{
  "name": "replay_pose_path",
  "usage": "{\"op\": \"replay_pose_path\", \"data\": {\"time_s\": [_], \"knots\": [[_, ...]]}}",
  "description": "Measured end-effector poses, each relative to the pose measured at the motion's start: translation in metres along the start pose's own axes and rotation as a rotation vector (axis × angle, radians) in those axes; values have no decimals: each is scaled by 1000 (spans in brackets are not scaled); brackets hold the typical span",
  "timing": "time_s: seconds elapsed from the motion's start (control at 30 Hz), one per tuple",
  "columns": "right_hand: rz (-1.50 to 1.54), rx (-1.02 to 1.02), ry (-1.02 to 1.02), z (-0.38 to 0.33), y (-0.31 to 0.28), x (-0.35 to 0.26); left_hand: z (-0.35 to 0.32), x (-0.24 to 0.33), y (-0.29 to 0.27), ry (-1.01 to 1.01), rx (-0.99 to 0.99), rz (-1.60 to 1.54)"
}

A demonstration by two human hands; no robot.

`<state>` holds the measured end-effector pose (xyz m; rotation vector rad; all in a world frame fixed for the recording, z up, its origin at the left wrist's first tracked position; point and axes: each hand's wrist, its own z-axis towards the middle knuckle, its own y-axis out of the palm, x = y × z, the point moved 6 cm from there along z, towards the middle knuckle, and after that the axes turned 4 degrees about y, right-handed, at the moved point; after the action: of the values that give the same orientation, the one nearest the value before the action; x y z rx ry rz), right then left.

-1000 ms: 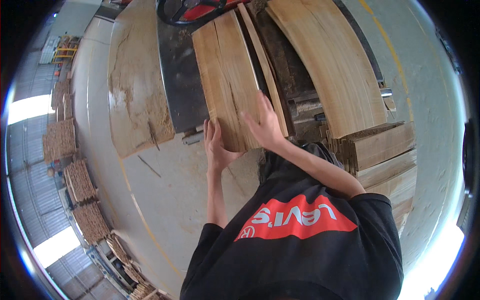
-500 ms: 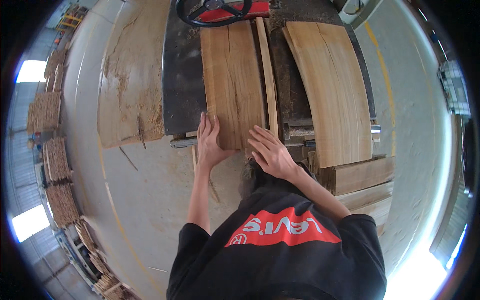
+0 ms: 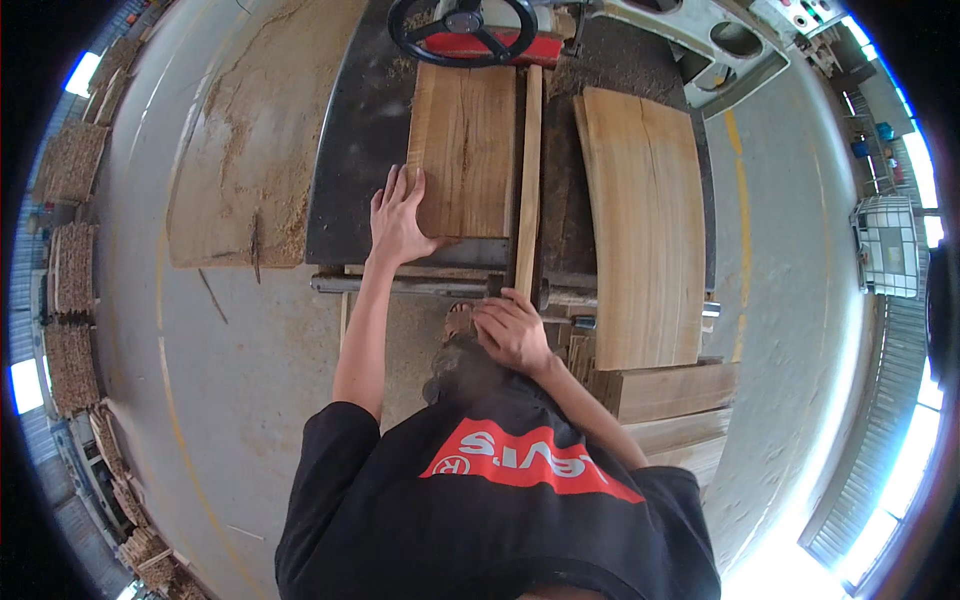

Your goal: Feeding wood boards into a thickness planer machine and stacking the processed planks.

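Handwheel (image 3: pixel 463 20) cut off above; foot (image 3: pixel 458 319) partly hidden; whether right hand (image 3: pixel 515 332) touches strip (image 3: pixel 531 180) unclear

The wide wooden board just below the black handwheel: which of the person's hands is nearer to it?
Left. The left hand is at the near left corner of the wooden board; the right hand is off it, by the narrow wooden strip's near end.

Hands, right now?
Left hand: open, fingers spread along the left board, thumb at its near end.
Right hand: fingers bent by the wood strip's near end; grip unclear.
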<state>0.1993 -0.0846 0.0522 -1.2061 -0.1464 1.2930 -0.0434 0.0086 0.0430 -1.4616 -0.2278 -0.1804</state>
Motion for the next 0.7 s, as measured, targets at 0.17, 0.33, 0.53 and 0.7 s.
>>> {"op": "replay_pose_path", "data": {"time_s": [0.17,0.33,0.53,0.7], "knots": [[-8,43,37,-1,1,0,29,-5,-3,0,-20,66],[-26,86,53,-2,0,-1,63,-14,1,15,-1,52],[148,11,-39,3,-22,-13,60,-22,16,28,462,-214],[159,200,124,-5,-82,-12,24,-10,27,-125,736,-258]]}}
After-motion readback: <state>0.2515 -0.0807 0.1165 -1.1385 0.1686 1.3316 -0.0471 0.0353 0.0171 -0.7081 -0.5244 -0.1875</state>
